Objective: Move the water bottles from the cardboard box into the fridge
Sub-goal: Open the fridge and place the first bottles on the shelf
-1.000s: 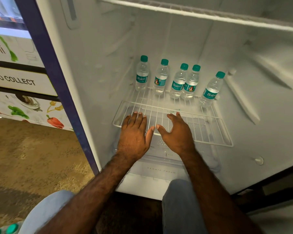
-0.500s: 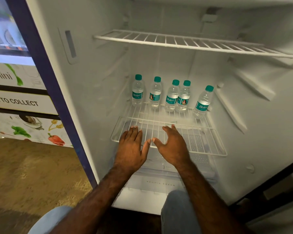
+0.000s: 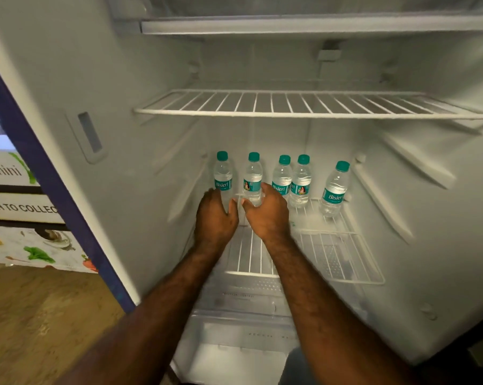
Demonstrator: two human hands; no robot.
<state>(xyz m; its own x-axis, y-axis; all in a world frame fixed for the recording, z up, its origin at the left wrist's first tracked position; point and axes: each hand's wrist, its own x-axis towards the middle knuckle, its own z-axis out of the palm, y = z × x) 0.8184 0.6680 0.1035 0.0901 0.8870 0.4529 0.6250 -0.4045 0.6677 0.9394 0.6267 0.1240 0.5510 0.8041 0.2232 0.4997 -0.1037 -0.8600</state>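
Several clear water bottles with teal caps stand in a row at the back of the fridge's lower wire shelf (image 3: 343, 257). My left hand (image 3: 214, 218) is curled round the base of the leftmost bottle (image 3: 223, 173), thumb on its right side. My right hand (image 3: 266, 213) wraps the base of the second bottle (image 3: 253, 176). Two more bottles (image 3: 282, 176) (image 3: 301, 177) stand close together to the right, and one (image 3: 335, 187) stands apart at the far right. The cardboard box is out of view.
An upper wire shelf (image 3: 304, 105) spans the fridge above the bottles with nothing on it. A clear crisper cover (image 3: 251, 295) sits below the lower shelf. Left of the fridge's blue edge (image 3: 54, 190) is a printed panel (image 3: 21, 207) over a brown floor (image 3: 40, 315).
Both hands moved from the front edge of the lower shelf to the back row and closed round the two leftmost bottles. The camera tilted up, showing more of the upper shelf.
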